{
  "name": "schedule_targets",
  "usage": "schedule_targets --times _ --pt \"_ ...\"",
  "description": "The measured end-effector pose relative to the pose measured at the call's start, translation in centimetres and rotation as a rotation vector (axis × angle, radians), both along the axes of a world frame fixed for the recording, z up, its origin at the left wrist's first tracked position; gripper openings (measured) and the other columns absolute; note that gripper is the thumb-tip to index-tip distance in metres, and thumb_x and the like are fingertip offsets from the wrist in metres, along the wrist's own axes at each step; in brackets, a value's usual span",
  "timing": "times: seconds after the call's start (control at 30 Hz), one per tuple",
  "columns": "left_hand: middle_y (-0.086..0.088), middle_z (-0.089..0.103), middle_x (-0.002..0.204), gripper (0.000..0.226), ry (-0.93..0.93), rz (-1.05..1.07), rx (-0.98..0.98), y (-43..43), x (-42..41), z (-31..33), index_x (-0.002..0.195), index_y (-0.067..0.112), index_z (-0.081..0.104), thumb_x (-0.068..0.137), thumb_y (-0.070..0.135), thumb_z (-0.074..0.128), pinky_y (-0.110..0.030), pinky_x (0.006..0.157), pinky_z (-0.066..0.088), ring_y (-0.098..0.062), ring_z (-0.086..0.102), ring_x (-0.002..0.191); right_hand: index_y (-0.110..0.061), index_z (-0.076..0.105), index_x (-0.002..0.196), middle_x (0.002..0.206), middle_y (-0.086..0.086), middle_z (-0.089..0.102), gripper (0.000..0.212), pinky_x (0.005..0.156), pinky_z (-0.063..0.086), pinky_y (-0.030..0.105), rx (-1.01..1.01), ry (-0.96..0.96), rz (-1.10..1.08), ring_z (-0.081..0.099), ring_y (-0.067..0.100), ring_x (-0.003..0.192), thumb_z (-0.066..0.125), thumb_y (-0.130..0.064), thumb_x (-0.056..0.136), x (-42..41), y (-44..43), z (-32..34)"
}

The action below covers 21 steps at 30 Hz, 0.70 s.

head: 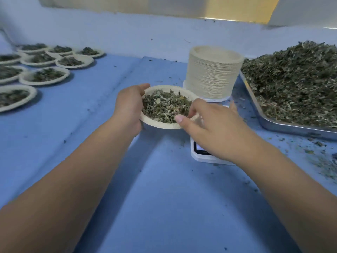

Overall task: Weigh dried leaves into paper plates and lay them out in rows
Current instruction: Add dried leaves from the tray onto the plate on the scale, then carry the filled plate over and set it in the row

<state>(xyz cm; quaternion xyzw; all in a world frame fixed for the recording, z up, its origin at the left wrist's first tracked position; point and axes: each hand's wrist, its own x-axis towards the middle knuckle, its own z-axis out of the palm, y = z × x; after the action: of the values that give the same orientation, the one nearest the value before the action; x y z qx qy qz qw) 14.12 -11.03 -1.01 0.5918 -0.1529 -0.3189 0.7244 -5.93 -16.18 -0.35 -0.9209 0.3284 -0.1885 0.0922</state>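
The paper plate [160,126] of dried leaves [164,106] is held just beside the scale [198,157], gripped at its left rim by the left hand [129,108] and pinched at its right rim by the right hand [213,128], so weighing seems finished and a level carry to the rows of filled plates [66,74] is called for.

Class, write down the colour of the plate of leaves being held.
Cream, off-white: the paper plate, clearest in the head view.

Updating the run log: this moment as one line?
left hand, right hand: grip plate of leaves | scale: beside plate | laid-out plates: far left
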Motion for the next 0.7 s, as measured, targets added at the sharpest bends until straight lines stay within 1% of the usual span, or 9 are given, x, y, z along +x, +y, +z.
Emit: schedule_targets --times 0.07,0.23,0.37,0.47,0.53,0.57,0.6,0.63,0.7 --pt "-0.011 0.072 0.113 0.029 0.012 0.076 0.006 2.9 2.6 0.2 0.119 0.012 0.071 0.1 0.013 0.05 -0.05 0.08 0.062 -0.027 0.076 0.087 -0.036 0.049 0.103 0.088 -0.014 0.057 0.055 0.109 0.031 0.052 0.022 0.064 0.125 0.049 0.011 0.094 0.035 -0.085 0.081 2.5 1.4 -0.1" --pt "0.007 0.074 0.063 0.022 -0.019 0.256 0.025 11.4 8.5 0.3 0.107 0.013 0.073 0.1 0.011 0.052 -0.042 0.071 0.063 -0.016 0.074 0.062 -0.035 0.055 0.105 0.087 -0.015 0.051 0.053 0.066 0.038 0.033 -0.033 0.02 0.351 0.042 0.004 0.081 0.049 -0.08 0.077 10.6 5.4 -1.0" --pt "-0.001 0.071 0.102 0.016 -0.15 0.496 0.16 18.8 12.9 -0.9 0.096 0.017 0.07 0.097 0.017 0.054 -0.041 0.086 0.059 -0.023 0.071 0.091 -0.035 0.055 0.101 0.088 -0.012 0.055 0.058 0.068 0.042 0.035 -0.041 0.062 0.507 0.049 0.013 0.083 0.045 -0.084 0.073 17.3 9.4 -2.1" --pt "0.002 0.061 0.094 0.019 -0.283 0.745 0.265 24.9 15.0 -2.3 0.096 0.022 0.062 0.1 0.013 0.046 -0.027 0.071 0.047 -0.018 0.056 0.082 -0.034 0.056 0.097 0.089 -0.011 0.062 0.06 0.075 0.051 0.037 0.02 0.102 0.619 0.057 0.016 0.087 0.047 -0.087 0.069 22.6 13.3 -3.1" --pt "-0.002 0.06 0.084 0.026 -0.29 0.84 0.301 27.9 15.7 -2.8 0.083 0.021 0.061 0.098 0.01 0.043 -0.037 0.069 0.045 -0.027 0.052 0.085 -0.034 0.056 0.098 0.093 -0.007 0.064 0.06 0.077 0.05 0.038 -0.03 0.166 0.684 0.058 0.019 0.092 0.049 -0.087 0.07 25.8 15.7 -3.8" --pt "-0.009 0.065 0.091 0.027 -0.298 0.854 0.341 28.9 15.9 -2.9 0.088 0.013 0.067 0.097 0.01 0.042 -0.043 0.076 0.046 -0.016 0.033 0.09 -0.034 0.056 0.099 0.096 -0.006 0.065 0.059 0.076 0.049 0.037 -0.051 0.19 0.704 0.058 0.021 0.095 0.052 -0.085 0.071 27.3 16.8 -4.0" --pt "-0.014 0.069 0.114 0.032 -0.318 0.848 0.395 29.7 16.0 -2.9 0.109 0.007 0.07 0.096 0.011 0.041 -0.044 0.092 0.046 -0.027 0.046 0.138 -0.033 0.056 0.1 0.097 -0.006 0.066 0.057 0.073 0.046 0.037 -0.057 0.199 0.714 0.059 0.022 0.096 0.055 -0.084 0.073 28.8 17.8 -4.2" --pt "-0.011 0.062 0.138 0.041 -0.345 0.835 0.44 30.3 16.0 -2.9 0.131 0.008 0.064 0.097 0.014 0.04 -0.04 0.108 0.039 -0.03 0.052 0.131 -0.033 0.056 0.1 0.098 -0.006 0.066 0.056 0.069 0.043 0.036 -0.055 0.196 0.715 0.06 0.023 0.097 0.057 -0.082 0.074 30.2 18.8 -4.3" --pt "-0.006 0.043 0.159 0.051 -0.482 0.807 0.487 30.7 15.6 -3.2 0.15 0.011 0.047 0.1 0.014 0.04 -0.029 0.118 0.023 -0.019 0.036 0.147 -0.031 0.055 0.098 0.092 -0.005 0.064 0.057 0.067 0.04 0.036 -0.051 0.178 0.707 0.059 0.026 0.095 0.053 -0.083 0.074 32.6 20.3 -4.5"
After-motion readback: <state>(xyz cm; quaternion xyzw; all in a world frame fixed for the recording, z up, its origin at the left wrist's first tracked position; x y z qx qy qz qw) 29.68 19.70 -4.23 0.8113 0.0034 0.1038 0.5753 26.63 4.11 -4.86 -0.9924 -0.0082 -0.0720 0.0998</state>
